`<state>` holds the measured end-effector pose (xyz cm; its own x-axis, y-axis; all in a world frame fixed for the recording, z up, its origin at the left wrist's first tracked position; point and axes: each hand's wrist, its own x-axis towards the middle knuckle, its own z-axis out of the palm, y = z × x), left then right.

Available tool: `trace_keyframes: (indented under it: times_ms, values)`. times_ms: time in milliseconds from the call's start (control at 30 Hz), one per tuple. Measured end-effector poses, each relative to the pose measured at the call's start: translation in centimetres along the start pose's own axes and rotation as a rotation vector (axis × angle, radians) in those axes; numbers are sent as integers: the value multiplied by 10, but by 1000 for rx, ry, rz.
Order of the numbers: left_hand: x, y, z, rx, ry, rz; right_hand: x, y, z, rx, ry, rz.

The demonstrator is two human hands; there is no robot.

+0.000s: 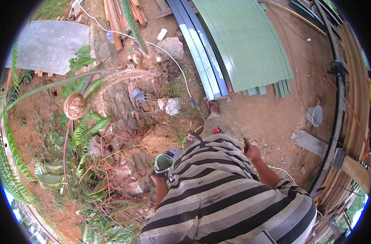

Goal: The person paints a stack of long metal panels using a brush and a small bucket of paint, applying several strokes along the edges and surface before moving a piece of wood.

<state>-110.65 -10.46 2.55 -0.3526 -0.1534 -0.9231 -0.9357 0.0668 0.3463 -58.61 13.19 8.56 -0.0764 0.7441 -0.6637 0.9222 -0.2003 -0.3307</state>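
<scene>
Left hand (159,177) grips a green power tool (164,162); right hand (252,153) holds a dark object.

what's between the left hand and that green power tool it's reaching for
Nothing visible. The left hand is already on the green power tool, at its lower edge, with no gap showing. The striped shirt hides part of the tool's right side, so the grip itself cannot be made out.

Soft even daylight, weak shadows, sharp centre, strong fisheye bending, black corners
</scene>
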Motion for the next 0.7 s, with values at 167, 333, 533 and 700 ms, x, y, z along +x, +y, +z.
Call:
trace_keyframes:
  times_ms: [167,333,533,700]
  values:
    - [-22,-4,28,56,-78,50,-1,8,-2,39,-11,-3]
    - [-29,19,52,2,-108,46,5,1,1,-56,-67,56]
    - [-30,32,53,17,-61,26,0,-36,-21,-141,-87,94]
    - [-26,10,34,1,39,76,22,-37,-5,-82,-80,107]
